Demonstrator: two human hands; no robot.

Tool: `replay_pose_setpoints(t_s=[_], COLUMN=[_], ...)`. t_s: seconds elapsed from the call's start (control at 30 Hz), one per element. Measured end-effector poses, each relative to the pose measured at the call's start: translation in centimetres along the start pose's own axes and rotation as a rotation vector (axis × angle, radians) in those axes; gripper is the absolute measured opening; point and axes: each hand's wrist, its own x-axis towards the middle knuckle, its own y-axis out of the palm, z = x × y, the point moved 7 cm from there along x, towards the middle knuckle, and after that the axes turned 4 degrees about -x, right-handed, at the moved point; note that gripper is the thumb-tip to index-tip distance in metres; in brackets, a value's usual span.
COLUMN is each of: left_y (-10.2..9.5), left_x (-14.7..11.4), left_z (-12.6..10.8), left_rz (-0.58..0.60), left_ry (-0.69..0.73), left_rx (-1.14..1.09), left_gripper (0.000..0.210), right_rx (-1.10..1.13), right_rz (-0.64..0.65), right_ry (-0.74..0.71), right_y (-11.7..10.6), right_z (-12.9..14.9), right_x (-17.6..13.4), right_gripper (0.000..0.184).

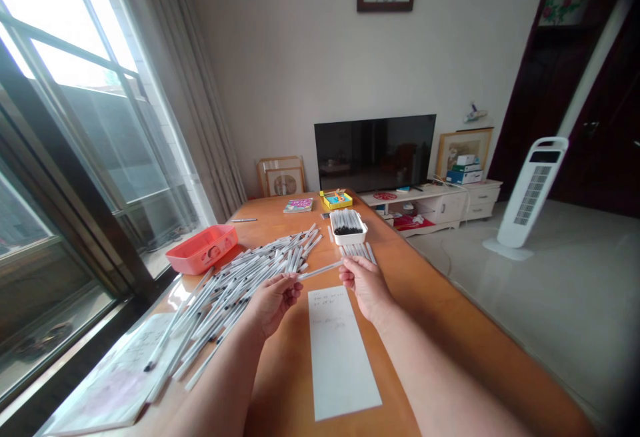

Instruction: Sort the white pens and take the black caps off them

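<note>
A slim whitish pen point(321, 269) stretches level between my two hands above the table. My left hand point(277, 298) pinches its left end, with thumb and fingers closed. At the other end, my right hand point(364, 285) grips it between thumb and fingertips. Below and between the hands lies a long white sheet of paper point(343, 360) with faint handwriting. A loose heap of similar pens point(250, 285), many with black ends, spreads beside and beyond my left hand. Just past my right hand are several pens point(360, 251) laid side by side, and behind them a white box point(351, 239) packed with pens.
A red plastic basket point(200, 253) stands at the table's left edge. Farther back are a booklet point(299, 205), a yellow box point(338, 200) and a single pen point(244, 220). A paper pad point(107, 390) lies front left, partly under the heap. The wooden table point(430, 317) ends at right.
</note>
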Motion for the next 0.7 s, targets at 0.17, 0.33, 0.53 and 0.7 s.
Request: replay_pose_setpoints(t_s=[0.17,0.33,0.53,0.7], left_y=[-0.5,-1.5,-3.9,-5.3], left_x=[0.0,0.3,0.8,0.5], left_z=[-0.3,-1.1,-1.8,-2.5], left_rz=[-0.113,-0.186,-0.271,-0.359], left_ry=[0.044,0.141,0.23,0.272], left_rx=[-0.02,0.041,0.079,0.056], left_gripper=[0.036,0.036,0.033,0.04], right_rx=[0.059,-0.085,-0.66,-0.974], right_rz=[-0.038,-0.214,-0.329,-0.305], right_ry=[-0.049,-0.203,-0.358,-0.371], right_y=[-1.4,-4.1,-5.1,-4.3], right_z=[0.5,1.0,1.0,1.1], right_x=[1.2,2.7,3.2,2.5], right_gripper=[0.025,0.025,0.017,0.011])
